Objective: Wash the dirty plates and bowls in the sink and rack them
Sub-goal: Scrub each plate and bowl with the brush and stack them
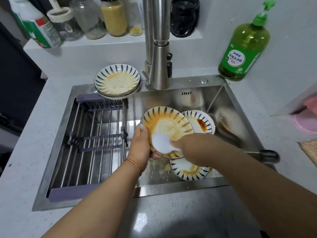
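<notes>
Over the steel sink (228,107), my left hand (139,143) grips the left rim of a tilted, blue-striped plate (167,123) smeared with orange sauce. My right hand (181,143) presses a white sponge (162,142) against that plate's lower face. Behind it a second plate (204,122) with a dark brown stain leans in the basin. A third dirty plate (188,170) lies at the sink bottom under my right wrist. A stack of dirty plates (117,81) sits on the sink's back left edge.
A steel and purple dish rack (92,143) spans the sink's left half, with nothing in it. The faucet (158,48) hangs above the basin. A green detergent bottle (243,48) stands back right. Jars (96,18) line the rear ledge. A black-handled utensil (267,154) lies at the right rim.
</notes>
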